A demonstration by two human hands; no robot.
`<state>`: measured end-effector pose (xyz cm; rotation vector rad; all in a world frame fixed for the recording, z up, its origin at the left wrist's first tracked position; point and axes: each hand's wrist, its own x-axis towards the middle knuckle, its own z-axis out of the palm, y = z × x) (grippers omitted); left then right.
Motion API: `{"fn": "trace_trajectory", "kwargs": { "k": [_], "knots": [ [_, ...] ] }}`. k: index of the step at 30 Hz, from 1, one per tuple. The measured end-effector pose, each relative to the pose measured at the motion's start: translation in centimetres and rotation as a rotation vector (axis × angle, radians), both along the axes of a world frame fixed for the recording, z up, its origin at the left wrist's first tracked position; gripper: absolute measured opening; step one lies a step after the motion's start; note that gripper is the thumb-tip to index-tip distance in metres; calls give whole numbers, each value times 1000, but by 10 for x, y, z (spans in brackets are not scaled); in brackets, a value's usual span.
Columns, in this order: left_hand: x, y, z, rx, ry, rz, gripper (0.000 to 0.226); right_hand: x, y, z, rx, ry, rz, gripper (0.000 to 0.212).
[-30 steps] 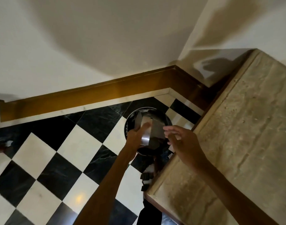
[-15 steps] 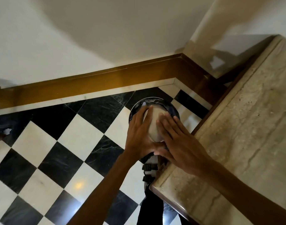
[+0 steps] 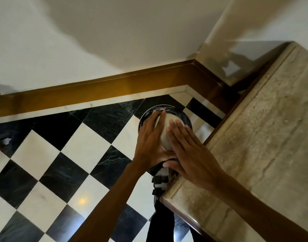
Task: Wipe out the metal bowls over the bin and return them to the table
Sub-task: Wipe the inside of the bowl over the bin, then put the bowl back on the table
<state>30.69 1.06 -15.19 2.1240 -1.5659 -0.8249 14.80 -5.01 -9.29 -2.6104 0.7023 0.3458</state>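
A metal bowl [image 3: 165, 131] is held over a round black bin [image 3: 185, 117] on the chequered floor, its pale outer side turned up toward me. My left hand [image 3: 149, 142] grips the bowl's left side, fingers spread along it. My right hand [image 3: 188, 149] lies flat against the bowl's right side with its fingers straight. The bowl's inside is hidden. The stone-topped table [image 3: 265, 137] stands just right of the bin.
The bin sits in a floor corner, with a brown skirting board [image 3: 104, 89] and white walls behind it. My sandalled foot [image 3: 158, 184] and dark trouser leg are below the hands, at the table's near corner.
The bowl was turned from showing its shiny side to its underside facing up. My right hand moved in from beside it and now presses flat on it.
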Motion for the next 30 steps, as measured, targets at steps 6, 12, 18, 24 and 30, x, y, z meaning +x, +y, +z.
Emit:
{"fn": "trace_trajectory", "kwargs": {
  "k": [6,12,18,24,30],
  "knots": [
    [-1,0,0,-5,-31,-40,124,-2,1,-5,-12,48,58,91],
    [-4,0,0,-19,-66,-67,125,-7,-1,-7,10,41,57,92],
    [-6,-3,1,22,-96,-45,128,-13,-2,-3,8,47,5,89],
    [-23,3,26,97,448,256,107,-42,10,27,439,-423,-754,64],
    [-73,-11,91,382,1507,577,57,-111,27,46,735,-602,-1143,50]
  ]
}}
